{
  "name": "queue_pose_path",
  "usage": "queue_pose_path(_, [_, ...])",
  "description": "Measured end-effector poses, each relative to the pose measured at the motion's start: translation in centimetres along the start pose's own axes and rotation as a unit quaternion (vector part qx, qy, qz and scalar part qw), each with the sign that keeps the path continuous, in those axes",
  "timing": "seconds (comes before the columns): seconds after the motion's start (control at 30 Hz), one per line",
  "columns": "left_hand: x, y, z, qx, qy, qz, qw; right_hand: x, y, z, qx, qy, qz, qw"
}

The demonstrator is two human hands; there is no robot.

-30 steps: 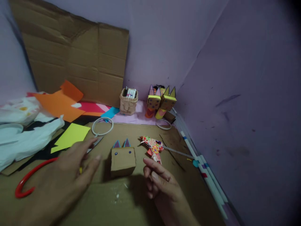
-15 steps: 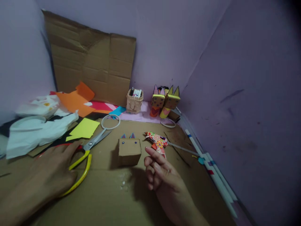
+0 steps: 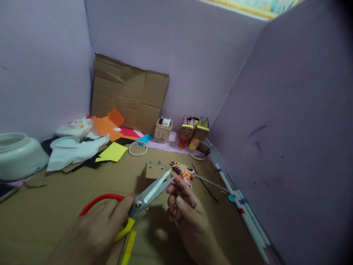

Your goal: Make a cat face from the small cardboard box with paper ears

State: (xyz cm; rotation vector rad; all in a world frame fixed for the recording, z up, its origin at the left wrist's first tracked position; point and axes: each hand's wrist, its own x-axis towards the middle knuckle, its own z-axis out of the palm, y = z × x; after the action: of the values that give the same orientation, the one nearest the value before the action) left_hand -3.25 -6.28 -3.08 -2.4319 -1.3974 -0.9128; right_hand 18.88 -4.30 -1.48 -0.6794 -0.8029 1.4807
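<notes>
My left hand (image 3: 102,228) is closed around a pair of scissors (image 3: 139,204) with red and yellow handles. The blades slant up to the right, slightly apart, their tips close to my right index finger. My right hand (image 3: 187,217) is raised with its fingers curled and the thumb pressed against them. Whatever it pinches, if anything, is too small to make out. Behind the blades stands a small cardboard box (image 3: 150,170) with two dot eyes and pointed ears, partly hidden. A floral-patterned glue gun (image 3: 184,173) lies just beyond my right hand.
A cardboard sheet (image 3: 127,95) leans on the back wall. Near it stand a marker holder (image 3: 163,131) and two eared cardboard figures (image 3: 187,132). Coloured paper (image 3: 113,151) and a white bowl (image 3: 20,158) are at left; white sticks (image 3: 252,221) line the right edge.
My left hand has picked up the scissors and brought them right, across to my right hand. My right hand keeps nearly the same pose. The view has tilted up and shifted left.
</notes>
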Motion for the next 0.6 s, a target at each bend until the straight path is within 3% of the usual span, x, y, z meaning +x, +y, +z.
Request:
queue_pose_path(0.1, [1.9, 2.0, -0.6, 0.050, -0.030, 0.063, 0.996, -0.2, 0.4, -0.3, 0.004, -0.002, -0.002, 1.000])
queue_pose_path(0.17, [2.7, 2.4, -0.8, 0.071, -0.025, 0.068, 0.995, -0.2, 0.8, -0.6, 0.007, -0.008, -0.010, 1.000])
queue_pose_path(0.43, [3.8, 3.7, 1.3, 0.177, 0.037, 0.061, 0.982, -0.3, 1.3, -0.6, 0.009, -0.012, -0.025, 1.000])
queue_pose_path(0.6, [4.2, 4.2, 1.4, 0.203, 0.025, 0.027, 0.978, -0.3, 1.1, -0.5, -0.020, -0.016, -0.021, 0.999])
